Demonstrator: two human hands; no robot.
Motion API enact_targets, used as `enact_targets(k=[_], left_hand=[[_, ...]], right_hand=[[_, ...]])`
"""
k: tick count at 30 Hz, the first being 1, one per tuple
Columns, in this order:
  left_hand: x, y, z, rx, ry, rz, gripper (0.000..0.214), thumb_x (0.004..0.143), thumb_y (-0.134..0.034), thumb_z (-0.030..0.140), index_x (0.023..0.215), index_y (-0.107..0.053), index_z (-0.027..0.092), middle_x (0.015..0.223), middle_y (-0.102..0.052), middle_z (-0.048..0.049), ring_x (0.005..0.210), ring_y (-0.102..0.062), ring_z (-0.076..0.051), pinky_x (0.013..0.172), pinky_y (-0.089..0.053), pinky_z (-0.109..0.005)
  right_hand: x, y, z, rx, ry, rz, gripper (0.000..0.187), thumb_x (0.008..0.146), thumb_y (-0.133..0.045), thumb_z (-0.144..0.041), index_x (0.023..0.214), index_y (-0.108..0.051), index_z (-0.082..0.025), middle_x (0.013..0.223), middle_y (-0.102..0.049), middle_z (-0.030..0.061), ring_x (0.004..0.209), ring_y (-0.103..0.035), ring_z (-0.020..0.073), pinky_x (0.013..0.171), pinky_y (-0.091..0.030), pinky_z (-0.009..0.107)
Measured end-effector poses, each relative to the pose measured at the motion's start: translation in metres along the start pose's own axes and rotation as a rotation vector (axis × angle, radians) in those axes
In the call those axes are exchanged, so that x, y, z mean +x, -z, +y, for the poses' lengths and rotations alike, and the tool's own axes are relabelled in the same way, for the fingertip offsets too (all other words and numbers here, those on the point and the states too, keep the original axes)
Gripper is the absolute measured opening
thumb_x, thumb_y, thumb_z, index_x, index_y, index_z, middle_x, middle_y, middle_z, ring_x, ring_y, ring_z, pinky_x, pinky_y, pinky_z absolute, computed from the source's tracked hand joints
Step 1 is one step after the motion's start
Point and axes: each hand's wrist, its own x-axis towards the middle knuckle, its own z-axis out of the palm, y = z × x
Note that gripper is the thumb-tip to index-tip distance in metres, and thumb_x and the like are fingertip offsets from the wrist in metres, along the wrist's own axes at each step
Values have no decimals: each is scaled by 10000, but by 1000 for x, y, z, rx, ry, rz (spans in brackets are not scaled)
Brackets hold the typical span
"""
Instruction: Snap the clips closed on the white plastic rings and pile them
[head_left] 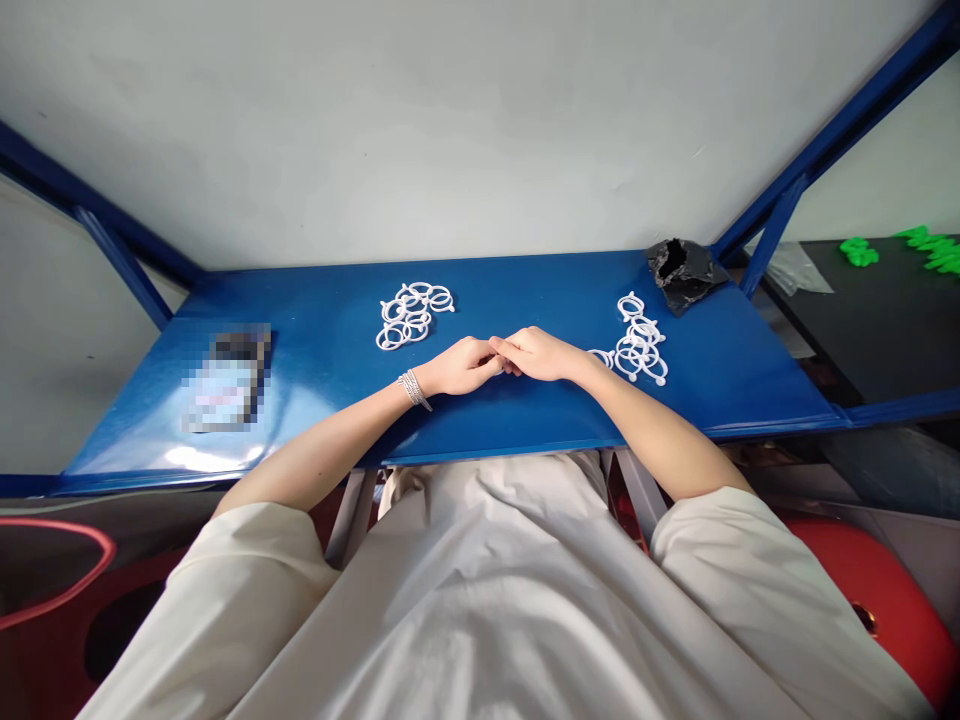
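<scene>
My left hand [459, 367] and my right hand [538, 354] meet over the front middle of the blue table. Both are closed, with the fingers curled together; whatever they pinch is hidden between them. A silvery bracelet circles the left wrist. Beyond my left hand lies a loose pile of white plastic rings [406, 325] with small knobs. A second group of the same white rings [640, 350] rests to the right of my right hand, and one ring there is partly covered by my right forearm.
A crumpled black plastic bag [686, 285] sits at the table's back right corner. On the left of the blue table [330, 300] lies a pixelated, blurred-out object [229, 385]. Blue metal posts frame both sides. Bright green pieces [859, 251] lie on a dark surface at the right.
</scene>
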Motion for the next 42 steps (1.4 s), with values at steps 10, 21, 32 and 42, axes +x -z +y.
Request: enact_targets(k=[10,21,32,42], left_hand=[[0,0,-1,-18,-23,0,441,1076,-478,409,983,-798,121,909,-823,-100,749,-747,-151,776,-576,-235],[0,0,-1,-4,-14,-6,410,1060,-509,403,978,-804,130,893,-824,-88,711,-733,-144,748,-568,-236],[0,-1,-1,-1,-28,-2,358,1038,-483,280,993,-806,131,939,-834,-86,740,-752,-146,773,-578,-236],[1,-2,-2,62,-24,-18,357,1016,-468,248,995,-805,135,952,-837,-77,743,-744,-137,733,-557,-219]], right_hand=[[1,0,1,-2,-15,-13,790,1031,-333,-813,687,-638,-169,733,-719,96,710,-654,194,741,-440,301],[1,1,2,-4,-20,-17,779,1032,-351,-805,660,-623,-177,723,-718,96,707,-651,195,730,-435,303],[1,1,3,-8,-7,-24,782,1035,-340,-803,658,-627,-180,735,-724,96,714,-649,197,743,-439,306],[1,1,3,-14,-9,-29,776,1038,-341,-796,645,-615,-186,722,-720,92,706,-646,194,738,-434,304]])
